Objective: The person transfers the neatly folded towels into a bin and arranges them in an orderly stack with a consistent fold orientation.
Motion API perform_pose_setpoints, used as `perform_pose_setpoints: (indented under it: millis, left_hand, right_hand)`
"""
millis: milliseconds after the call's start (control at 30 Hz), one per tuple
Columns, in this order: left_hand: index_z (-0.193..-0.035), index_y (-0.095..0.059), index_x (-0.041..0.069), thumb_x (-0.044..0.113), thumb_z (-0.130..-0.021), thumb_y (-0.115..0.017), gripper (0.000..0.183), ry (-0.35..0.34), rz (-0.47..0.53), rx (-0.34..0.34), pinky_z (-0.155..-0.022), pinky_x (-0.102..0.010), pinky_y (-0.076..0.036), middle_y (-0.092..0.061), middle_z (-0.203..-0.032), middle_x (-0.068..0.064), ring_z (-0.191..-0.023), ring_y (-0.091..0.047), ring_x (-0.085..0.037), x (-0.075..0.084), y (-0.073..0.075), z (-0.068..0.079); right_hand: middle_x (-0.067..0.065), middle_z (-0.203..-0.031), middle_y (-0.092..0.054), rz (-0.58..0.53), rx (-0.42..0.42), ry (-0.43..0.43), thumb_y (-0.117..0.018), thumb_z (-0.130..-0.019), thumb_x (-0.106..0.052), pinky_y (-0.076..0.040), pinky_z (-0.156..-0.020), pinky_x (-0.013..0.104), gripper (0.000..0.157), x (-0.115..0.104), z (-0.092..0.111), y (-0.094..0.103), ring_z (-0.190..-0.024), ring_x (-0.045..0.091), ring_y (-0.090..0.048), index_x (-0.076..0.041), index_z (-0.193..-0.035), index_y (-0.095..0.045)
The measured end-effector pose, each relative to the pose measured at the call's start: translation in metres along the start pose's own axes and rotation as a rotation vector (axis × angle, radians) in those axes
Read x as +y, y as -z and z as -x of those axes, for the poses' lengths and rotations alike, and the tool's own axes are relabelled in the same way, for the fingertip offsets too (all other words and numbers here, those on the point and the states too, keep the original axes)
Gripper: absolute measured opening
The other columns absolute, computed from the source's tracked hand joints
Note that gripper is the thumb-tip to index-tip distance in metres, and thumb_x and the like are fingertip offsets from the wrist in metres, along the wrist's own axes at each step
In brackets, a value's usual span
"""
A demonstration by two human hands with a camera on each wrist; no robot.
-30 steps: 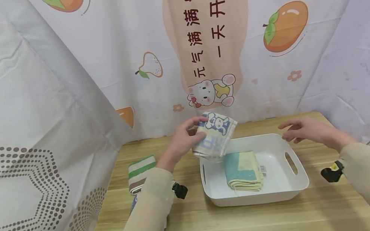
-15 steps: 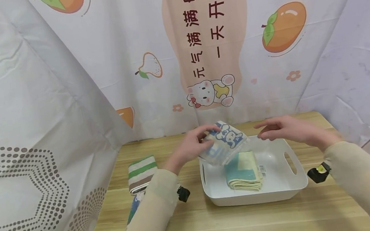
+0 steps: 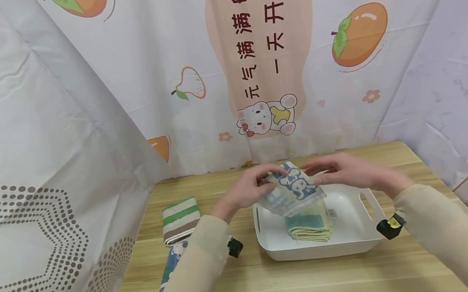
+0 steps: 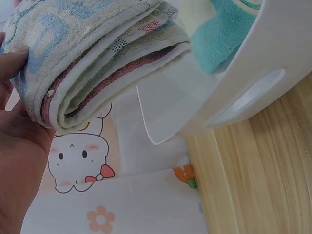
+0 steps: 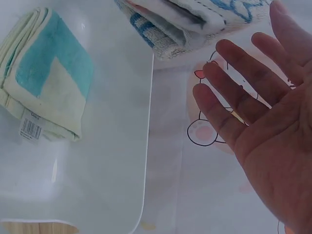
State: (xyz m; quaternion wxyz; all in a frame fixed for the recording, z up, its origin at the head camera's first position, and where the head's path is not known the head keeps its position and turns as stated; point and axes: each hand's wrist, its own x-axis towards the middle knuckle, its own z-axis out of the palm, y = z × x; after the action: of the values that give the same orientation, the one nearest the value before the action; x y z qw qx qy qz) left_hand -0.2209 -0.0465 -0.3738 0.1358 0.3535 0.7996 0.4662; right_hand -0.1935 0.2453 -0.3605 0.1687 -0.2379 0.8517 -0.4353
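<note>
My left hand [image 3: 244, 188] pinches a folded blue-and-white towel [image 3: 297, 189] with a bear-like print, thumb on the near face. It hangs tilted over the left part of a white plastic bin [image 3: 326, 250]. In the left wrist view, the folded layers of the towel show white edges and reddish insides. My right hand [image 3: 350, 171] is at the towel's right side. In the right wrist view its fingers [image 5: 234, 87] are spread and fairly straight, close by the towel. Inside the bin lies a folded teal-and-cream towel [image 3: 311, 227] with a small tag, partly covered by the held towel.
Left of the bin, a folded towel with green and brown stripes [image 3: 180, 218] lies on the wooden table [image 3: 282, 283]. A blue patterned towel [image 3: 170, 265] is just in front of it, partly behind my left sleeve. A printed curtain [image 3: 198, 135] hangs behind the table.
My left hand has carried the blue-and-white towel right and down over the bin, turning it somewhat. My right hand has come left from beyond the bin's right side to the towel.
</note>
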Motion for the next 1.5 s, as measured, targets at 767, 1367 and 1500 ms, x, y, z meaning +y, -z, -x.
perform_pose_setpoints:
  millis: [767, 1367, 1500]
  left_hand:
    - [-0.113, -0.063, 0.024, -0.011, -0.086, -0.055, 0.044, -0.226, -0.057, -0.031, -0.089, -0.028, -0.045, -0.057, -0.117, 0.011, -0.106, -0.053, -0.008, 0.002, -0.005, -0.002]
    - [-0.122, -0.06, 0.028, 0.015, -0.089, -0.063, 0.035, -0.123, -0.049, -0.16, -0.084, -0.029, -0.046, -0.05, -0.125, 0.012, -0.104, -0.051, -0.011, 0.002, -0.009, 0.004]
    - [-0.122, -0.061, 0.031, 0.015, -0.09, -0.061, 0.036, -0.108, -0.083, -0.165, -0.084, -0.028, -0.046, -0.051, -0.122, 0.013, -0.105, -0.05, -0.01, 0.002, -0.011, 0.004]
  right_hand:
    - [-0.001, -0.11, -0.066, -0.055, -0.099, 0.02, -0.064, -0.088, -0.032, -0.05, -0.081, 0.03, 0.041, 0.007, -0.012, -0.021, -0.101, 0.016, -0.061, -0.014, -0.125, -0.058]
    - [0.0, -0.09, -0.065, 0.052, 0.038, 0.032, -0.065, -0.087, -0.035, -0.052, -0.067, 0.031, 0.025, 0.0, -0.016, -0.028, -0.081, 0.018, -0.062, -0.016, -0.104, -0.063]
    - [0.0, -0.089, -0.065, 0.063, 0.063, 0.027, -0.065, -0.087, -0.035, -0.052, -0.066, 0.032, 0.025, -0.001, -0.017, -0.029, -0.08, 0.018, -0.061, -0.018, -0.105, -0.063]
